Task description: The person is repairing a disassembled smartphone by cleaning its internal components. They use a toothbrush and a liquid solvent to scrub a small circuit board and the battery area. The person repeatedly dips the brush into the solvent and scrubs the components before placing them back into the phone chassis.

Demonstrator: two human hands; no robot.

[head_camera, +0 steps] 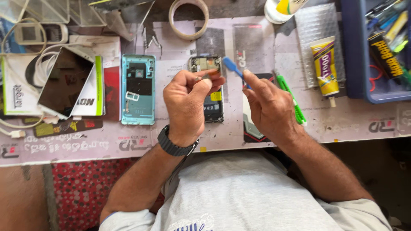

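My left hand (186, 105) is raised above the worktop (274, 128), its grip pinched shut: thumb and forefinger close on a small orange-brown part (210, 75) at the very fingertips. The part is tiny and mostly hidden by my fingers, so I cannot tell its shape. Right under that hand lies the opened phone (210, 92), its circuit board showing at the top end and the dark battery lower down; my knuckles cover its middle. The pinched part sits just above the phone's upper end, apart from it.

My right hand (267, 105) hovers just beside the left, fingers curled around a blue plastic pry tool (234, 68). Its flat tip points up and to the left, toward the pinched part, near it but not touching. The grip on the tool is closed around the handle's lower end.

To the left of the phone lies a light blue back cover (138, 90), inner side up. Farther left, a detached screen (64, 81) rests tilted on a white box. Beside my right hand lies a green-handled tool (293, 100), and beyond it a yellow glue tube (325, 66). A roll of tape (188, 18) sits at the far edge, and a blue tray (355, 55) of tools stands at the right.
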